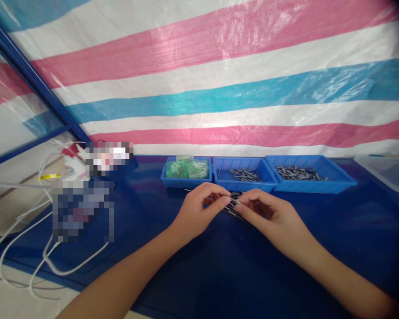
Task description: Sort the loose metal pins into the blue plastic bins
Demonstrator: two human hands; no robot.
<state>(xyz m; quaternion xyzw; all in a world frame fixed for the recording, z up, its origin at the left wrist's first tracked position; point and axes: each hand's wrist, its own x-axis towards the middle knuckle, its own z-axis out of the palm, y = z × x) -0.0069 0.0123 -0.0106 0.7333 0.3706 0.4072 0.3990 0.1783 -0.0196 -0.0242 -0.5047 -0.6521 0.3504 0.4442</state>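
Observation:
My left hand [199, 209] and my right hand [274, 217] meet fingertip to fingertip over the middle of the blue table. Each is closed in a pinch of thumb and fingers. A small, thin, pale metallic bit shows between them, too small to name. Just behind and under the fingers lies a loose pile of thin dark metal rods [234, 212], partly hidden by both hands. Beyond it stands a blue bin [269, 180] with slender metal pins [246, 175] in it.
To its left, another blue bin [186, 182] holds green plastic packets [193, 169]. On the right a wider blue bin [339, 180] contains short dark metal pieces [295, 173], beside a clear plastic tray [382, 170]. White cables [49, 261] and blurred-out items occupy the left. Striped sheeting [226, 102] hangs behind.

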